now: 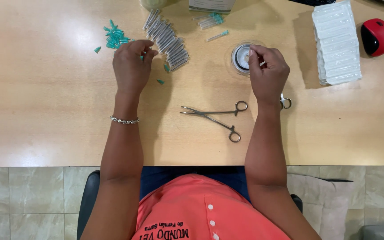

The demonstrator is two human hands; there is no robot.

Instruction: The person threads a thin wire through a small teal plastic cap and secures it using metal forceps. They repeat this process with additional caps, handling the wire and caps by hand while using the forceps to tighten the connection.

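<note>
**Hands working among needles at a wooden table**

The left hand (132, 66) is pinching its fingertips at the row of grey capped needles (167, 39). The right hand (268, 73) is curling, fingers nearly closed on something too small to tell, over the round clear shallow dish (241, 58). Steel scissor-handled forceps (214, 118) are lying open between the forearms.

Left hand (132, 66): we see it palm down, fingers curled, fingertips pinched together.
Right hand (268, 73): knuckles up, thumb and forefinger pinched at the front.
Forearms: both stretched forward, well apart, left wrist braceleted.
</note>
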